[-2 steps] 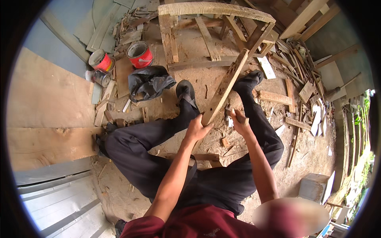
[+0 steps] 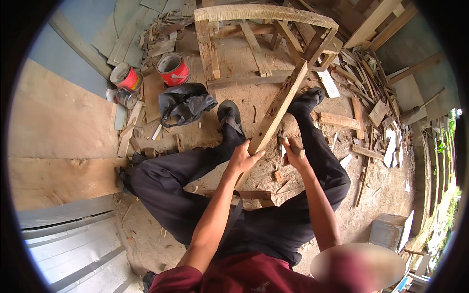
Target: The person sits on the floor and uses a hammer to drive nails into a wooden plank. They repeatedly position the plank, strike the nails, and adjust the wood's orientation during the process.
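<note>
Wood, pale brown: one long beam (image 2: 278,110), slanting away between my legs (image 2: 163,178); its far end is overlapping the near rail of a curved wooden frame (image 2: 266,13) in view, and whether they are touching I cannot tell.
Left hand (image 2: 243,158), one: my fingers are wrapping the beam's near part, the thumb is crossing its right edge.
Right hand (image 2: 295,154), one: my fingers are closing round the wooden handle of a metal-headed tool (image 2: 281,138), which is sitting just right of the beam, a narrow gap showing between.
Floor (image 2: 378,195), brown: widest room is lying outside my right knee; chips are littering the strip between my legs.
Right border: wood offcuts (image 2: 378,114) are heaping along the wall side.
Left border: a black plastic bag (image 2: 185,103) is lying beyond my left shin, red tins (image 2: 177,76) standing behind.
</note>
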`<state>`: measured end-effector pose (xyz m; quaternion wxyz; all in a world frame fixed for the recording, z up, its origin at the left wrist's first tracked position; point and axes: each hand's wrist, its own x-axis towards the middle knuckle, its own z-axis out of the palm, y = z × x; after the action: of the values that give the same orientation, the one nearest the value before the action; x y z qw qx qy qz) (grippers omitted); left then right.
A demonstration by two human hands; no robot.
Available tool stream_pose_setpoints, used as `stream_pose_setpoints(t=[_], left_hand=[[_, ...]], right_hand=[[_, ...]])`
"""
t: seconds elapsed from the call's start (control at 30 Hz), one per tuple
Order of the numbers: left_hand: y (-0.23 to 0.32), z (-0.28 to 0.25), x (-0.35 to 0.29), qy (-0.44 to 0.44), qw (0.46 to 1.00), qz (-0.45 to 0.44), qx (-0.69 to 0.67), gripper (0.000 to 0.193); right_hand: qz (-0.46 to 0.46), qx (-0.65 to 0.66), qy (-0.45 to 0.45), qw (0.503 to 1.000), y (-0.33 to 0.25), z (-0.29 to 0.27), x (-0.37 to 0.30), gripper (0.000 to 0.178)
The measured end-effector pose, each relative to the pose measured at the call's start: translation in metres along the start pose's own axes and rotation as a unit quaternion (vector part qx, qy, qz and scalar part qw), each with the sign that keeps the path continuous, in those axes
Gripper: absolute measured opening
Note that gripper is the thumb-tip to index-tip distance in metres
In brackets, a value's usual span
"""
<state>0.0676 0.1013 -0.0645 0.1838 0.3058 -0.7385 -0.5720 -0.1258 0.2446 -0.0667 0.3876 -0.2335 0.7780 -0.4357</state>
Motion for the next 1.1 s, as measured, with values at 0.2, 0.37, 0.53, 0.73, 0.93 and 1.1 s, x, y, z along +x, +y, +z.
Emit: stream_pose_setpoints(t=[0.2, 0.37, 0.53, 0.73, 0.93, 1.1], left_hand=[[0.066, -0.063, 0.041, -0.123, 0.991, 0.023, 0.048, 0.063], [0.127, -0.132, 0.082, -0.187, 0.942, 0.060, 0.272, 0.074], [0.165, -0.162, 0.110, -0.231, 0.829, 0.048, 0.507, 0.052], [0.151, -0.120, 0.117, -0.264, 0.667, 0.037, 0.696, 0.027], [0.172, -0.087, 0.122, -0.211, 0.562, 0.102, 0.793, 0.023], [0.191, -0.133, 0.119, -0.096, 0.416, 0.086, 0.900, 0.041]], right_hand=[[-0.002, 0.331, -0.015, 0.943, 0.044, 0.010, -0.010, 0.032], [-0.042, 0.502, -0.161, 0.849, 0.038, 0.005, -0.016, 0.052], [0.083, 0.512, -0.119, 0.847, 0.026, 0.012, -0.019, 0.046], [0.058, 0.383, -0.079, 0.919, 0.035, 0.029, -0.025, 0.021], [0.060, 0.386, -0.115, 0.913, 0.053, 0.037, -0.023, 0.031], [0.051, 0.414, -0.102, 0.903, 0.036, 0.032, -0.031, 0.050]])
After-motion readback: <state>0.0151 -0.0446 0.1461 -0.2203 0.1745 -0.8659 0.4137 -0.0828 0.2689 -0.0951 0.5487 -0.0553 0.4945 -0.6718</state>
